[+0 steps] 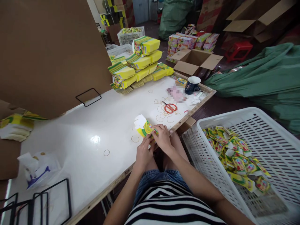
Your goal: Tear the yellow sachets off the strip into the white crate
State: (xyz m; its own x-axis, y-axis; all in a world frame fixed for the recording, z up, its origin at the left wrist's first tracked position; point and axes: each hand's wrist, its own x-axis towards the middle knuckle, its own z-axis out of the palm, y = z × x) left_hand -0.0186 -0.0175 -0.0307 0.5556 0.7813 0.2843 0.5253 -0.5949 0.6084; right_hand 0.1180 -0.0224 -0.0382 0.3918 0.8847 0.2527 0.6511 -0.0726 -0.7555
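Note:
Between my hands, at the front edge of the white table (84,143), is a small yellow and green printed carton (145,127). Its white end flaps point away from me, toward the table's middle. My left hand (144,151) grips the carton's near end from the left, fingers bent against it. From the right, my right hand (162,137) has its fingers closed on the carton's side. The fingers hide the carton's near part. Several rubber bands (135,139) lie on the table around it, and red-handled scissors (170,108) rest beyond my right hand.
Stacked yellow cartons (140,62) stand at the table's far end. A dark mug (192,85) is at the far right corner. On my right, a white plastic basket (255,114) holds several small cartons. A plastic tissue pack (41,170) and black wire frames (67,200) occupy the left.

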